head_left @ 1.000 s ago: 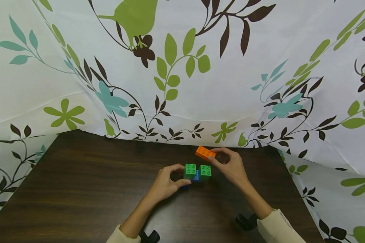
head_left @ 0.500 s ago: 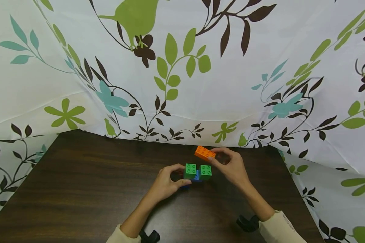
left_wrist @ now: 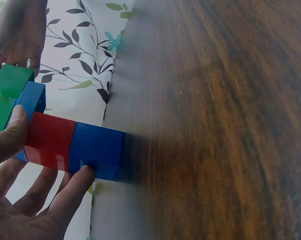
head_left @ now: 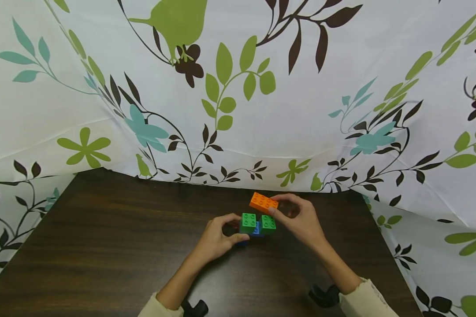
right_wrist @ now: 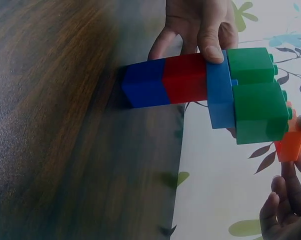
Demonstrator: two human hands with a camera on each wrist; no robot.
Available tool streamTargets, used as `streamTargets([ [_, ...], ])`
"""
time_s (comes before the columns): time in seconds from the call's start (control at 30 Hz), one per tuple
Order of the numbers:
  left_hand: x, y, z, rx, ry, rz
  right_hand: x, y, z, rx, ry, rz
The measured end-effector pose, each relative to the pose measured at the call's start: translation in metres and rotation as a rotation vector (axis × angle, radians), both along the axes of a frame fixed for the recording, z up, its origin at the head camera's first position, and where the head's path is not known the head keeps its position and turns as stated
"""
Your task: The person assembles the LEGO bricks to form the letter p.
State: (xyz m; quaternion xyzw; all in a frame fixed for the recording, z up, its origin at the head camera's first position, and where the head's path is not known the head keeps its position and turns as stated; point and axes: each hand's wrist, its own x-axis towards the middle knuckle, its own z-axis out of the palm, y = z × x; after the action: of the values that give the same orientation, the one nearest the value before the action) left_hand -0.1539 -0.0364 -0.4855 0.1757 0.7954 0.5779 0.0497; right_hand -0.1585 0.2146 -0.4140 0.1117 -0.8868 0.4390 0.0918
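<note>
A stack of toy building bricks stands on the table. Its base is a dark blue brick (left_wrist: 96, 149), followed by a red brick (left_wrist: 49, 141) and a wider, lighter blue brick (right_wrist: 220, 95). Two green bricks, a left one (head_left: 247, 223) and a right one (head_left: 268, 224), sit apart on top of it. My left hand (head_left: 217, 237) grips the stack from the left, thumb against the lighter blue brick and fingertips lower down. Just above and behind the green studs, my right hand (head_left: 303, 220) pinches an orange brick (head_left: 263, 202) by its right end, held slightly tilted.
The dark wooden table (head_left: 123, 246) ends at the back against a white cloth (head_left: 293, 114) patterned with leaves and birds. Black wrist-worn pieces (head_left: 324, 296) lie under both forearms, close to the tabletop.
My right hand has brought the orange brick a little left and down, nearer the green bricks. The left hand and the stack stay where they were.
</note>
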Motion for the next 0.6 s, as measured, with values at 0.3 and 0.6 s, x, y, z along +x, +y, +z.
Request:
streamTargets([
  [0.3, 0.0005, 0.0, 0.0007, 0.003, -0.007, 0.002, 0.0036, 0.0001, 0.0024, -0.021, 0.013, 0.009],
  [0.6, 0.0008, -0.0003, 0.0006, 0.01, -0.017, -0.005, 0.0089, -0.0017, 0.0029, -0.006, 0.005, 0.031],
])
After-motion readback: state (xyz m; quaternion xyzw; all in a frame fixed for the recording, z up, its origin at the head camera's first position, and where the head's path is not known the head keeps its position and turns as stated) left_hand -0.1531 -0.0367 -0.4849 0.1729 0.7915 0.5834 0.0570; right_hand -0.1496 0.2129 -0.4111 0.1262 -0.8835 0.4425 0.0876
